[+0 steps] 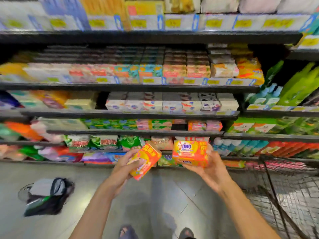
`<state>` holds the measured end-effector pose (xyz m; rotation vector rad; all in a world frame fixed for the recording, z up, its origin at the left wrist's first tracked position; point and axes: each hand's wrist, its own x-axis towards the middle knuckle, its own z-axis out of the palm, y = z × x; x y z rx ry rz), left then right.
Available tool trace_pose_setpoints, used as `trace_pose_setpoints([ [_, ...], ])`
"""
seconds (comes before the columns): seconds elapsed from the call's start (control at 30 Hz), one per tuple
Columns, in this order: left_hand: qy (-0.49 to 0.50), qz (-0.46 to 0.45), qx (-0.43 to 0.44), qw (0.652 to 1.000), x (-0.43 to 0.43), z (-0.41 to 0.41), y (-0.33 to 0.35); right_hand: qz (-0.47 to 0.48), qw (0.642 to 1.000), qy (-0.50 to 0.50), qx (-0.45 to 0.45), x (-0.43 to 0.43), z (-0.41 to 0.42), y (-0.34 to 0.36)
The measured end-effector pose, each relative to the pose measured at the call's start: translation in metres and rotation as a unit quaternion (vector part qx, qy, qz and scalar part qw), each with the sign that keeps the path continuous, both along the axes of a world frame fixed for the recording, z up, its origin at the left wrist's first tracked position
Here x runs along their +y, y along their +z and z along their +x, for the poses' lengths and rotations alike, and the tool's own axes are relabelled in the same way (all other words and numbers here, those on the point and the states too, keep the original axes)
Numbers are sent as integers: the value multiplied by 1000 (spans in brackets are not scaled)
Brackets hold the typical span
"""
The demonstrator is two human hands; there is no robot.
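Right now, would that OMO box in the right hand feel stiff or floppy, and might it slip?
Probably stiff: the OMO box keeps sharp, square edges in the right hand. Likely not heavy, since one hand alone supports it from beneath. Its glossy-looking faces could be slightly slippery.

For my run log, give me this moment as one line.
left hand: holds tilted orange box | right hand: holds orange OMO box | boxes apart | wire cart at right | shelves ahead

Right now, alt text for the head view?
A person's left hand grips a tilted orange box and the right hand grips an orange OMO box, before stocked shop shelves. A wire cart stands at right; a dark bag lies on the floor at left.
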<state>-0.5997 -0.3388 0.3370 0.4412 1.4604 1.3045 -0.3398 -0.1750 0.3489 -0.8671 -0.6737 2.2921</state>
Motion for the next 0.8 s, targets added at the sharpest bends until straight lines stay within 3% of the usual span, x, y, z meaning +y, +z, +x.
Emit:
trace_pose_setpoints([
  [0.17,53,46,7,998,-63,-82,9,31,999,17,-38,-39,-105,11],
  [0.4,134,74,-7,988,-141,-207,28,-31,998,39,39,-102,-253,23],
  [0.63,198,102,11,975,-201,-312,48,115,986,91,-79,-155,-377,54],
  [0.8,224,112,12,968,-223,-364,50,206,958,132,-151,-170,-435,57],
])
